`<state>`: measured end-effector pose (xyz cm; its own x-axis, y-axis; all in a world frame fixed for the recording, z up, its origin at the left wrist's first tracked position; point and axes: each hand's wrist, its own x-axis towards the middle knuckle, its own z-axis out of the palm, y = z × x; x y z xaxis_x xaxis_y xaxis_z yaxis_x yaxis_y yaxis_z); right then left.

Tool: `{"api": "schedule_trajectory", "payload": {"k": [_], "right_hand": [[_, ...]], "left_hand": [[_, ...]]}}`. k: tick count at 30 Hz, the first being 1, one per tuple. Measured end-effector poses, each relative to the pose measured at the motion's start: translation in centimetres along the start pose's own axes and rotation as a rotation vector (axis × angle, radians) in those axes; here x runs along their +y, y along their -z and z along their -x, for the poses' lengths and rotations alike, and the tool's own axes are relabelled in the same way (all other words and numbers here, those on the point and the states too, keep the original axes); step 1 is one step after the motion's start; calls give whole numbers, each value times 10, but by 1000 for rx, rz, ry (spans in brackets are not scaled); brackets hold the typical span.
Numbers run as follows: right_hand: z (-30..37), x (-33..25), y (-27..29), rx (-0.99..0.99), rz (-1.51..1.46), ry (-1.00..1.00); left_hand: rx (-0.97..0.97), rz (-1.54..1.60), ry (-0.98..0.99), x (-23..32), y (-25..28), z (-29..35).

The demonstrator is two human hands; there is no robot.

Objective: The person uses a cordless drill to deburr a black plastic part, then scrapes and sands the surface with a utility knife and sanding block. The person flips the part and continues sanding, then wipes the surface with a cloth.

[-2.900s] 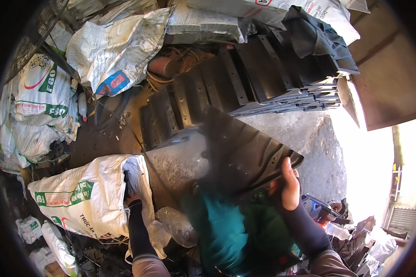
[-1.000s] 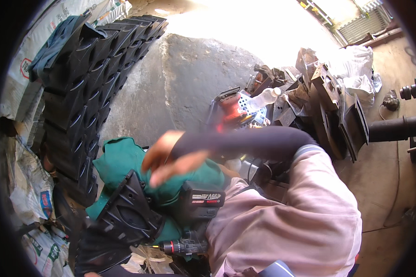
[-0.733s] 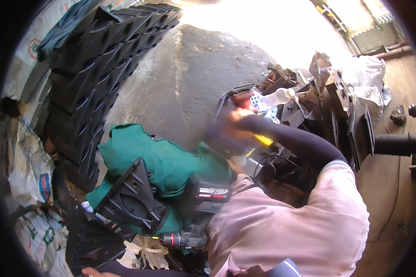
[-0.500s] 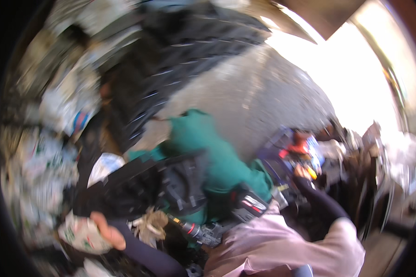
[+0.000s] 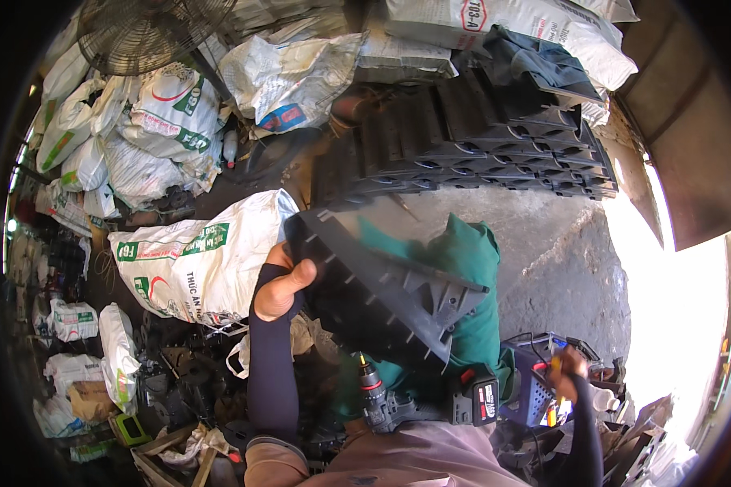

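Observation:
My left hand (image 5: 278, 290) grips the left edge of a black ribbed plastic panel (image 5: 374, 284), thumb on top. The panel tilts above my lap, over green cloth (image 5: 475, 260) covering my legs. To the right, my right hand (image 5: 568, 373) is at the rim of a blue-purple plastic basket (image 5: 528, 385). Its fingers look curled beside a small yellow-orange piece, but blur hides what they hold. A cordless drill (image 5: 390, 410) lies across my lap, its black-and-red battery (image 5: 473, 398) toward the right.
Black panels (image 5: 463, 134) are stacked in rows beyond the concrete floor (image 5: 544, 235). A white woven sack (image 5: 211, 256) lies left of my hand. More sacks (image 5: 166, 114) and a fan (image 5: 150, 32) stand at the far left. A wooden frame (image 5: 166, 458) sits at lower left.
The view has swung round toward the left. My left hand, earlier apart from the black panel on my lap, now grips and raises it. My right hand stays around the basket.

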<state>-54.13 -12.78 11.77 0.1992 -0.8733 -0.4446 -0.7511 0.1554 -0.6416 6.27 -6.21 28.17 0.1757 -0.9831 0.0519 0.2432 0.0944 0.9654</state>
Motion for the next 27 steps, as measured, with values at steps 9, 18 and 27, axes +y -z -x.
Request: {"api": "schedule_trajectory", "payload": {"k": [9,18,27], "right_hand": [[-32,-387,-20,-402,127,1088],[-46,-430,-36,-520,258,1202],[-59,-426,-45,-417,214,1301]], "left_hand": [[-270,-8,93,4,-22,-22],[-397,10,197,7,-18,-16],[-415,16,215,4,-21,-16]]}}
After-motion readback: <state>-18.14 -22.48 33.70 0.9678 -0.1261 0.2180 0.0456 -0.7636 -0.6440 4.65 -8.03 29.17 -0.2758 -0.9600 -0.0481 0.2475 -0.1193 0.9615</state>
